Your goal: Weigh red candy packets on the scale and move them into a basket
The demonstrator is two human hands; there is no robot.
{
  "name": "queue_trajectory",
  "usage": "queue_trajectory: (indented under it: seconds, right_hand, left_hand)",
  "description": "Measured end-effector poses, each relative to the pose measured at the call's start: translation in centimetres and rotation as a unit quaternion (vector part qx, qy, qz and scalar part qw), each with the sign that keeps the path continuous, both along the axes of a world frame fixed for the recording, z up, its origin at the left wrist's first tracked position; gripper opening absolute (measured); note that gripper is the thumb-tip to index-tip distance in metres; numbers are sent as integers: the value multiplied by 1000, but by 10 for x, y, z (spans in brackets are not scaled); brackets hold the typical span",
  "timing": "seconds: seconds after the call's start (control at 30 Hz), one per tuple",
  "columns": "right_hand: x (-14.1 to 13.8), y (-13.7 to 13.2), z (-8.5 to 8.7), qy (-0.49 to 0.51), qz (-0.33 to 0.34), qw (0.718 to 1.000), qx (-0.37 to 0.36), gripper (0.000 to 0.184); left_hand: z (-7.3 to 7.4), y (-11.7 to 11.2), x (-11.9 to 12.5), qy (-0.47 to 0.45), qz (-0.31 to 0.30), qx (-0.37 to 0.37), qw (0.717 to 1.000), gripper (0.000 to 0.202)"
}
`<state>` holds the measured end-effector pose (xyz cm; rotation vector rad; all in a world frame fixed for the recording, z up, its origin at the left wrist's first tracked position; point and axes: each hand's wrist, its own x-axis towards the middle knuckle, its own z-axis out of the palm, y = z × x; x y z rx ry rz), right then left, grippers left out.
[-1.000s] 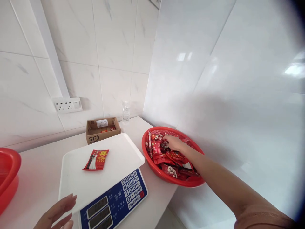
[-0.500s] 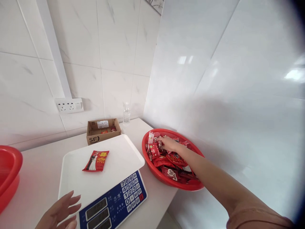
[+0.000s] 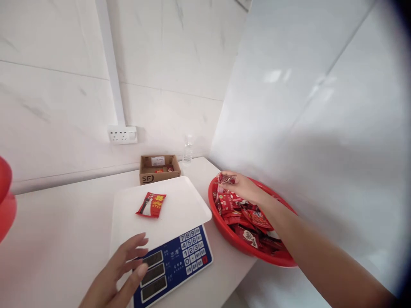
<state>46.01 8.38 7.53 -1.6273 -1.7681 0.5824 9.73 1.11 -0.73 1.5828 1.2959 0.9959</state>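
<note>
My right hand (image 3: pixel 245 188) is over the red plastic basket (image 3: pixel 224 233), its fingers closed on a small red snack packet (image 3: pixel 226 178) just above the pile. Several red wrapped packets (image 3: pixel 250 237) fill the basket. My left hand (image 3: pixel 120 267) hovers at the front left of the digital scale (image 3: pixel 175 256), fingers apart and holding nothing, partly covering the edge of its display panel. On the white weighing plate (image 3: pixel 183 205) lies one red packet (image 3: pixel 152 205) with yellow lettering and a printed figure.
Behind the scale stands an open cardboard box (image 3: pixel 150 176) with a few packets inside. Beside it is a clear plastic bottle (image 3: pixel 188 149). A red plastic container (image 3: pixel 6 209) shows at the left edge. Tiled walls close off the back and right; a socket (image 3: pixel 123 134) is on the back wall.
My right hand has risen from the pile with a red packet in its fingers. My left hand has come further over the scale's display. The view has swung left.
</note>
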Motion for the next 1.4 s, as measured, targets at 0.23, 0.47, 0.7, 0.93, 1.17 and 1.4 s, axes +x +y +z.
queue_trajectory:
  seconds: [0.23,0.47,0.7,0.93,1.17,1.4]
  right_hand:
    - [-119,21,-23,-146,149,978,17,19]
    - [-128,37,-23,-233,151,961,-25,37]
    - [-121,35,-21,-178,170,968,-51,36]
    - [-120,40,-22,-160,138,974,-83,48]
    - [-118,46,-31,-159,143,975,-57,33]
    - [-129,44,-32,-177,109,978,-27,34]
  left_hand:
    - [26,-15,2,76,-20,-83,993,48]
    - [26,-13,-22,182,-28,-35,982,43]
    - [32,20,15,324,-170,155,918,40]
    - [35,45,47,369,-272,163,874,53]
    - [29,40,18,353,-221,152,896,44]
    - [32,47,3,369,-170,146,902,40]
